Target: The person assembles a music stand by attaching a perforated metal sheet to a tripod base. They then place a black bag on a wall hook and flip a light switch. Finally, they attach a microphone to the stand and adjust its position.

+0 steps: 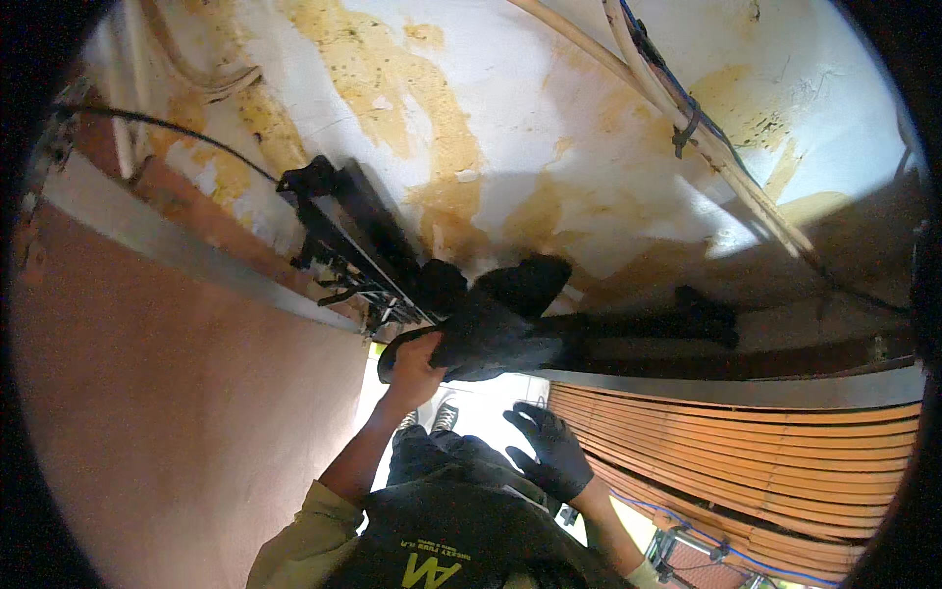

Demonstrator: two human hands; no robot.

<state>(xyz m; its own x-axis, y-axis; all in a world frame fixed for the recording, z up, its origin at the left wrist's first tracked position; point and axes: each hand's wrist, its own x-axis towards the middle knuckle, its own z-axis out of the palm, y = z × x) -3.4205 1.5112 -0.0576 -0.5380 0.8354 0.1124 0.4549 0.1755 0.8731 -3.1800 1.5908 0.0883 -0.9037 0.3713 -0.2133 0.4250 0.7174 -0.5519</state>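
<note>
My left hand [416, 369] is bare and closed round the near left edge of a dark, bulky black object [502, 319], whose exact kind I cannot make out in the shadow. My right hand [551, 454] wears a black glove. It hangs lower and to the right, in front of my body, with its fingers apart and nothing in it. Just beyond my left hand, a long black metal mechanism [358, 260] slants up to the left, and a black cable [186, 128] runs from its far end.
Stained white wall [589, 187] spans the far side, with beige cables [721, 162] tied together on it. A brown panel [186, 393] rises at left. Orange slats [736, 442] curve along the right, below a metal rail [765, 386]. My shoes [444, 416] stand on bright floor.
</note>
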